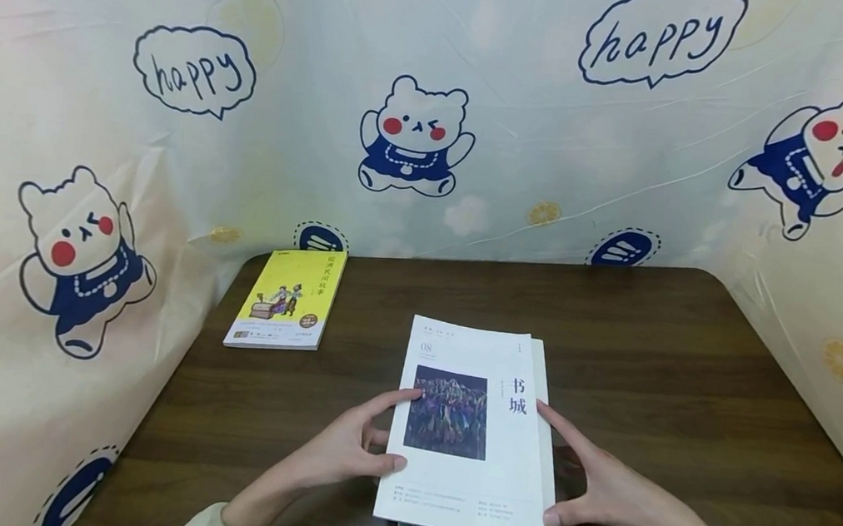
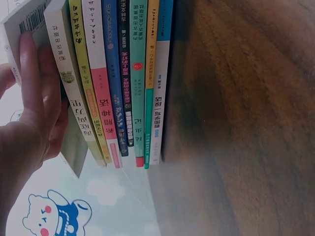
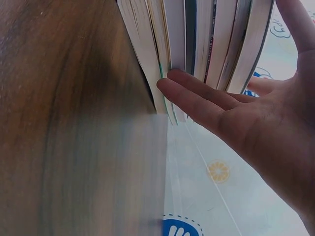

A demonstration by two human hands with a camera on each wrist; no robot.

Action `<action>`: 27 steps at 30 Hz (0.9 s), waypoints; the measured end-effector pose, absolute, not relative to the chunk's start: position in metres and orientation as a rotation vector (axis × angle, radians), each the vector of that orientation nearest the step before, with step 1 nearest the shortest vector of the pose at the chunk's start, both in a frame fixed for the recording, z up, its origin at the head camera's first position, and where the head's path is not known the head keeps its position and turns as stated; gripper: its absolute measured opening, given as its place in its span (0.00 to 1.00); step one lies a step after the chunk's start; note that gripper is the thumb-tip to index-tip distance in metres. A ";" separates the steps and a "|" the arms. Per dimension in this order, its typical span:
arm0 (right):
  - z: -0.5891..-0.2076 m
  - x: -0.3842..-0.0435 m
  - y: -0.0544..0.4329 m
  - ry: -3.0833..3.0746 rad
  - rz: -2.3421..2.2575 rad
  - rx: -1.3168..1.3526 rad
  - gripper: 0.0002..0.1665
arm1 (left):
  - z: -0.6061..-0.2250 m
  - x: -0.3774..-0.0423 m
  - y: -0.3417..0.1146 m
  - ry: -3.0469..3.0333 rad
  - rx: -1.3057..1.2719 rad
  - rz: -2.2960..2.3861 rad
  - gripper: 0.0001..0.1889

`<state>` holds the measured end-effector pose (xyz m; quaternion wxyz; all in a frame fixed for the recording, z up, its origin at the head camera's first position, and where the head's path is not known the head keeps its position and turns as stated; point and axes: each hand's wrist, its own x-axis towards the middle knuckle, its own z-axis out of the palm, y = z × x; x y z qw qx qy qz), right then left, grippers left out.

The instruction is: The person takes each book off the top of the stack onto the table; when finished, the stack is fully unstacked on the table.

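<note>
A stack of paperback books [image 2: 140,73] lies near the front of the table, topped by a white book [image 1: 439,490] with a dark picture on its cover. At its left edge, my left hand [image 1: 345,448] grips the white book. In the left wrist view, a finger lies along a barcode on that side, above the row of spines. On the other side, my right hand [image 1: 612,489] touches the stack's right edge with thumb and forefinger. The right wrist view shows two of its fingers [image 3: 197,101] stretched along the page edges [image 3: 197,39].
A yellow book [image 1: 290,297] with cartoon figures lies at the table's back left corner. The dark wooden table [image 1: 646,358] extends around the stack. Behind it and at the sides hangs a pale cloth [image 1: 517,121] printed with bears and "happy" bubbles.
</note>
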<state>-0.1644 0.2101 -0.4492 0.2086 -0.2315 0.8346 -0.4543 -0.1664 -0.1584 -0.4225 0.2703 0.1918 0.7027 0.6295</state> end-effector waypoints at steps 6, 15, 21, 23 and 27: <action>-0.449 -0.164 0.210 2.314 -1.274 -0.645 0.65 | -0.420 -0.167 -0.161 1.942 0.540 1.662 0.41; -0.450 -0.164 0.209 2.315 -1.284 -0.653 0.65 | -0.412 -0.171 -0.165 1.993 0.555 1.621 0.41; -0.451 -0.165 0.209 2.315 -1.274 -0.637 0.64 | -0.406 -0.174 -0.169 2.068 0.562 1.576 0.41; -0.451 -0.165 0.210 2.315 -1.268 -0.633 0.64 | -0.404 -0.174 -0.171 2.091 0.553 1.571 0.41; -0.450 -0.164 0.211 2.307 -1.267 -0.623 0.64 | -0.399 -0.176 -0.174 2.106 0.536 1.585 0.41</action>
